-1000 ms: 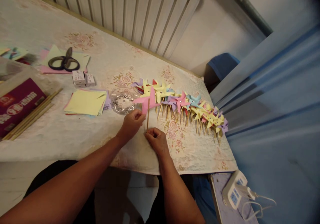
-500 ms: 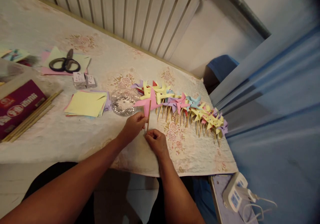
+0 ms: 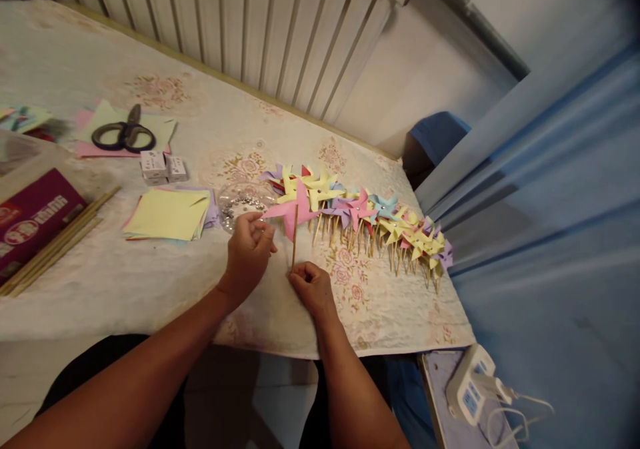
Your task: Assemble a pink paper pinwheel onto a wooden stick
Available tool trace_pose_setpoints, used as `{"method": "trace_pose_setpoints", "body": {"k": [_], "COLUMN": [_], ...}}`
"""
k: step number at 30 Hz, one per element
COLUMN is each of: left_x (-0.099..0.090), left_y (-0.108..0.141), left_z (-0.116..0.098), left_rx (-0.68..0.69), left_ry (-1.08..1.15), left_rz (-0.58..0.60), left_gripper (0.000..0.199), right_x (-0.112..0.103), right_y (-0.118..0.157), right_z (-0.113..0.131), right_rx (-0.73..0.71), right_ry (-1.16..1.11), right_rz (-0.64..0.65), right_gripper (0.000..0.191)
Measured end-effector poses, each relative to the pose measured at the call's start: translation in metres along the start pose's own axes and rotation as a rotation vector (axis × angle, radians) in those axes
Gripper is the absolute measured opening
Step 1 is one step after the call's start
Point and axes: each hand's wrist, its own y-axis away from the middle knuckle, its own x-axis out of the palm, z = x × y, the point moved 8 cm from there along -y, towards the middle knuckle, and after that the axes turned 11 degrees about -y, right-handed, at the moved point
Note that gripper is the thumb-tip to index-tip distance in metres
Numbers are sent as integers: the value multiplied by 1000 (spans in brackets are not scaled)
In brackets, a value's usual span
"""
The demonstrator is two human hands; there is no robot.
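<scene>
Pink pinwheel stands upright on its stick, just left of the pinwheel row on the table. Your right hand pinches the stick's lower end. Your left hand is loosely curled, holding nothing, fingertips beside a pink blade, over the clear dish.

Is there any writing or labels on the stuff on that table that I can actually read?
Dark red flat box: white characters and round red logos, too blurred to read.
Two small white boxes: faint print, too small to read.
White power strip: blue panels, no readable text.
Nothing else carries lettering.
</scene>
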Motion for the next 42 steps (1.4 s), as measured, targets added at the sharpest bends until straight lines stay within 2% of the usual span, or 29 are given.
{"method": "trace_pose_setpoints", "body": {"k": [5,12,21,42], "left_x": [-8,-6,-1,10], "left_y": [-5,-14,-15,-3], "left_z": [-4,-7,-2,7], "left_rx": [20,-116,-210,-251], "left_ry": [71,193,252,222], "left_rz": [-53,56,98,202], "left_gripper": [41,23,15,25], "right_x": [0,0,1,0], "right_y": [-1,0,1,1], "right_z": [-2,1,1,1], "right_rx": [-5,-31,-29,-18], "right_ry": [22,42,48,23], "right_rz": [-3,-2,3,-11], "right_gripper": [16,15,15,13]}}
